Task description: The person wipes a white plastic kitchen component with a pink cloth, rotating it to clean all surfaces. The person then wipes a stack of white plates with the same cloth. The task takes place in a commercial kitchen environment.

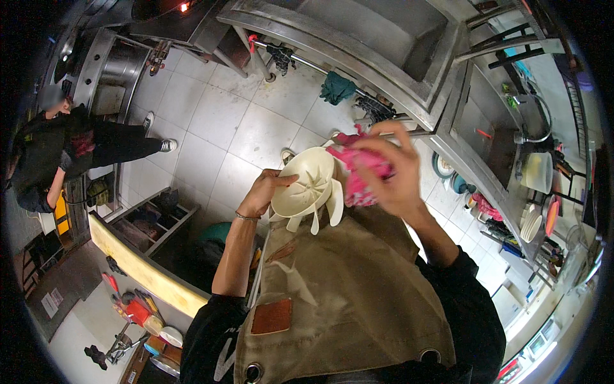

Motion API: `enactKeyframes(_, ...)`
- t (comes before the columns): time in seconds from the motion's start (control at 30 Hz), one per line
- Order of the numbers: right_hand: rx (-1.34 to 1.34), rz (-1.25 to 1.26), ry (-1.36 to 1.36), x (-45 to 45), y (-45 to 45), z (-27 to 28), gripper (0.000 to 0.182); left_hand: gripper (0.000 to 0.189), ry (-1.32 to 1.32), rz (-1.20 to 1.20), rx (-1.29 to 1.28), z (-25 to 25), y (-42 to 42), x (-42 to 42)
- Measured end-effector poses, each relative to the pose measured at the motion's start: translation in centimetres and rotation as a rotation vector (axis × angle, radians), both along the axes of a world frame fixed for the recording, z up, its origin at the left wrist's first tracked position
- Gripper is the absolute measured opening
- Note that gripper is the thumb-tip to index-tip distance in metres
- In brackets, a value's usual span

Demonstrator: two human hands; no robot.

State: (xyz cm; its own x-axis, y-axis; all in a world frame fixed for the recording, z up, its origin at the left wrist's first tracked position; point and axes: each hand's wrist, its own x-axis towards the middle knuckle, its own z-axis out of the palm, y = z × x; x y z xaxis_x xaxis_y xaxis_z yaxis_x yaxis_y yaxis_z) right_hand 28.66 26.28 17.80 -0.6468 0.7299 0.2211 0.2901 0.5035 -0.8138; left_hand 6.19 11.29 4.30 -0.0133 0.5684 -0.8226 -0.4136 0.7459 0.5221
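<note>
My left hand grips the rim of a cream-coloured, bowl-shaped piece, its thumb over the inside. Ribs spread like a star from the middle of this piece, and several flat blades stick out below it, much like a fan impeller. To its right, my right hand, blurred, holds a crumpled pink and white cloth. The cloth is close beside the piece; whether they touch is hard to tell. Both are in front of my brown apron, above the tiled floor.
Ahead runs a steel sink counter, with a rail below carrying a green cloth. A faucet and stacked plates are at right. A cutting board edges the left counter. Another person stands far left by the stove.
</note>
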Motion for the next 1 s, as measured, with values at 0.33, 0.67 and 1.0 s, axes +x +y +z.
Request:
enactKeyframes(0.33,0.009,0.281,-0.342,4.2,-4.4,-4.4,0.031,0.031,0.087,-0.181,0.014,2.2,0.8,0.2)
enactKeyframes(0.67,0.071,-0.244,-0.151,0.1,-1.6,-5.5,0.013,0.033,0.129,-0.245,0.045,1.4,0.3,0.5)
enactKeyframes(1.0,-0.138,-0.115,0.061,2.0,2.8,-2.1,0.021,0.030,0.070,-0.142,0.007,2.0,0.1,0.8)
